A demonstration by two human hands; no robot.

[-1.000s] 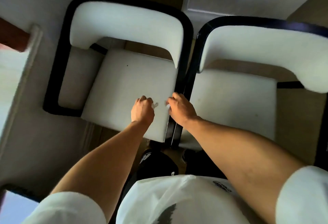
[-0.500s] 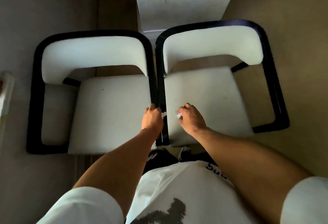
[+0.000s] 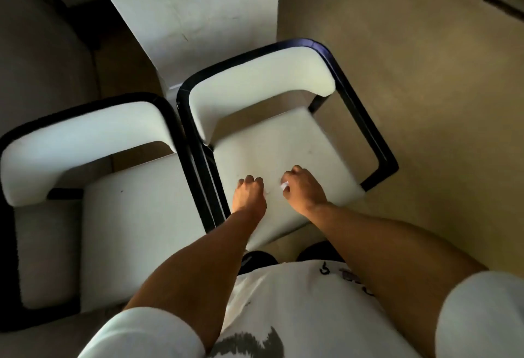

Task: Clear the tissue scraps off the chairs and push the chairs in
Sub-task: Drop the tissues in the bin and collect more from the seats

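1. Two chairs side by side, backrests pointing away from the person twd the counter [image 3: 198, 11] at top. Right chair [image 3: 283, 142] sits further fwd and is turned a bit, its back leaning to the upper left; left chair [image 3: 136, 216] is nearer and squarer to the view.
2. Seat long axis on the right chair runs front-to-back, tilted w/ the chair.
3. Tissue scrap [image 3: 284, 186]: small white bit, at the fingertips of the right hand [image 3: 304, 191], over the front half of the right chair's seat. Its long axis is too small to tell.
4. Right grip: fingers curled tight, pinching the scrap betw thumb and fingers; narrow.
5. Left hand [image 3: 249, 194]: fingers curled in a loose fist over the same seat, near its left edge. Whether it holds anything – can't tell; a faint pale speck by its knuckles is too blurred to call.
6. Hands are near each other, not touching.
7. Materials: both chairs have smooth off-white padded seats and curved padded backrests, wrapped by a glossy black frame w/ rounded corners forming loop arms. The frames stand just beside each other.
8. Counter: pale, matte, faint marks. Floor [image 3: 425, 102]: plain beige.
9. Person wears a white short-sleeved shirt [image 3: 297, 315] w/ dark print.
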